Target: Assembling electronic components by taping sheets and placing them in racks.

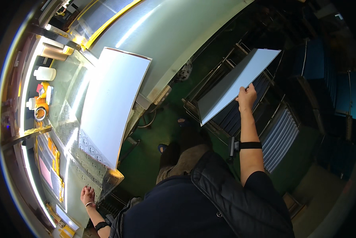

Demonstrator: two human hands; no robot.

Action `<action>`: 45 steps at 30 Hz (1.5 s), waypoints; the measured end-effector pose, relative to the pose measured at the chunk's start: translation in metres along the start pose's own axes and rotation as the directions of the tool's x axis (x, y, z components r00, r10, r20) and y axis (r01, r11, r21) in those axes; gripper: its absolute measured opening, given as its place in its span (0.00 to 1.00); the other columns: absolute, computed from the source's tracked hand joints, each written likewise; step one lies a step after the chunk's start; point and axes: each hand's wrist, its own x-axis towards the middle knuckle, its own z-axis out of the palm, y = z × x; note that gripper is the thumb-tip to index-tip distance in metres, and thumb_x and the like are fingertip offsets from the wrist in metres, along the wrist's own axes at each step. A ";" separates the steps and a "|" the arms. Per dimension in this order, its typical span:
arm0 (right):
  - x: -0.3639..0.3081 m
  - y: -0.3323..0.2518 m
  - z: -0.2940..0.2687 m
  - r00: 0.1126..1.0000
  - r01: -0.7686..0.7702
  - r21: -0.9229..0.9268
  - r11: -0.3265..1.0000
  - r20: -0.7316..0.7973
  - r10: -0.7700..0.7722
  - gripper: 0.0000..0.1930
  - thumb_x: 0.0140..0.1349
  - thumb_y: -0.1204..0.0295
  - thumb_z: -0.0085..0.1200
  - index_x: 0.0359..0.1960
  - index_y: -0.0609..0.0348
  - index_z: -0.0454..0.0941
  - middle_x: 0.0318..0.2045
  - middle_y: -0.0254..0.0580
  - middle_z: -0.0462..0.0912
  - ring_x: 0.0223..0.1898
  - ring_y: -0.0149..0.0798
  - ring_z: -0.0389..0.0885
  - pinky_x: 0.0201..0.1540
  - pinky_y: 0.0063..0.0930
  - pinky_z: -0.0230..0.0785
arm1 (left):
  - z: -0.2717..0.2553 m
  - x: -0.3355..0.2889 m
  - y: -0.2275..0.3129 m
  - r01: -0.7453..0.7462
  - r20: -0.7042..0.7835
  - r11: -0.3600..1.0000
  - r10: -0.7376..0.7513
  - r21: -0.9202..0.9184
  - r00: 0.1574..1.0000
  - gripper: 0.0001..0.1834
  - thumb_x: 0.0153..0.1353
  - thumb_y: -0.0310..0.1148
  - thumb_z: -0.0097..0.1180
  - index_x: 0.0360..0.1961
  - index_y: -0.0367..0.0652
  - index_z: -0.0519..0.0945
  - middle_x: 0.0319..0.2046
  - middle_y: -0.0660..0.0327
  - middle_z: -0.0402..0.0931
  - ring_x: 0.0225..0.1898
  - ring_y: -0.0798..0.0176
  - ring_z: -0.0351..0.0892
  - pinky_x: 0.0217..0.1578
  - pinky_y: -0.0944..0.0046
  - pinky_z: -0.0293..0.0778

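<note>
Right arm extended forward; right hand [247,98] in pinching grip on long edge of pale blue panel [233,89], tilted over metal rack [190,105], right of worktop [158,39]. Left arm low; left hand [88,195], fingers curled, by worktop's near corner; cannot tell whether grip holds anything. White bottle [45,73] toward worktop's left edge, contents hidden. Second rack [274,114] holds row of pale sheets [281,139].

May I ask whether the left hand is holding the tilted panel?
No, the right hand grips the tilted panel by its edge.
</note>
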 end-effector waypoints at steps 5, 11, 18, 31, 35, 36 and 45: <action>-0.002 -0.006 0.002 1.000 0.006 0.014 1.000 0.013 -0.006 0.10 0.52 0.82 0.42 0.36 0.66 0.71 0.15 0.43 0.75 0.12 0.34 0.73 0.13 0.27 0.64 | 0.002 -0.002 0.000 0.004 -0.053 1.000 -0.003 0.013 0.999 0.12 0.57 0.36 0.52 0.41 0.44 0.73 0.32 0.61 0.77 0.28 0.65 0.78 0.24 0.71 0.72; -0.002 -0.015 -0.003 1.000 0.025 -0.053 0.998 0.015 -0.024 0.09 0.52 0.82 0.42 0.35 0.66 0.71 0.15 0.39 0.73 0.12 0.30 0.71 0.12 0.23 0.64 | 0.007 -0.003 0.004 -0.006 -0.046 1.000 0.007 0.010 0.999 0.12 0.58 0.35 0.52 0.42 0.44 0.74 0.32 0.61 0.77 0.27 0.65 0.78 0.24 0.72 0.72; 0.003 -0.019 0.004 0.998 0.040 -0.064 0.997 0.047 -0.037 0.09 0.51 0.81 0.42 0.34 0.65 0.72 0.15 0.45 0.76 0.13 0.38 0.75 0.15 0.29 0.67 | 0.005 0.001 0.000 0.011 -0.060 1.000 -0.011 0.001 0.998 0.13 0.57 0.34 0.52 0.43 0.44 0.72 0.31 0.60 0.76 0.26 0.66 0.77 0.22 0.72 0.71; 0.035 -0.027 0.014 0.993 -0.015 -0.125 0.992 0.114 0.029 0.14 0.48 0.82 0.38 0.36 0.69 0.74 0.20 0.48 0.77 0.12 0.37 0.74 0.13 0.27 0.67 | -0.001 0.001 -0.001 -0.030 -0.077 0.998 0.026 -0.046 0.997 0.13 0.58 0.35 0.51 0.43 0.43 0.72 0.30 0.60 0.76 0.23 0.63 0.76 0.21 0.71 0.70; 0.054 -0.016 0.020 0.985 -0.059 -0.134 0.989 0.152 0.080 0.16 0.47 0.81 0.39 0.38 0.64 0.75 0.21 0.50 0.78 0.14 0.42 0.76 0.17 0.30 0.68 | -0.003 -0.003 -0.003 -0.059 -0.069 0.995 0.053 -0.085 0.996 0.11 0.58 0.34 0.51 0.41 0.44 0.73 0.28 0.60 0.76 0.22 0.63 0.76 0.20 0.70 0.70; 0.056 -0.017 0.020 0.987 -0.046 -0.161 0.986 0.143 0.070 0.16 0.46 0.81 0.39 0.37 0.64 0.75 0.20 0.51 0.78 0.14 0.42 0.76 0.15 0.30 0.68 | -0.002 -0.007 -0.001 -0.062 -0.041 0.994 0.059 -0.094 0.997 0.11 0.58 0.34 0.51 0.41 0.44 0.73 0.28 0.60 0.76 0.22 0.63 0.76 0.20 0.70 0.71; 0.077 -0.029 0.029 0.976 -0.119 -0.139 0.983 0.166 0.141 0.18 0.45 0.83 0.40 0.39 0.65 0.75 0.26 0.52 0.78 0.18 0.42 0.78 0.14 0.29 0.71 | 0.056 -0.050 0.037 -0.060 -0.150 0.993 0.044 -0.106 0.988 0.08 0.59 0.28 0.48 0.38 0.36 0.70 0.23 0.61 0.69 0.17 0.70 0.64 0.20 0.72 0.64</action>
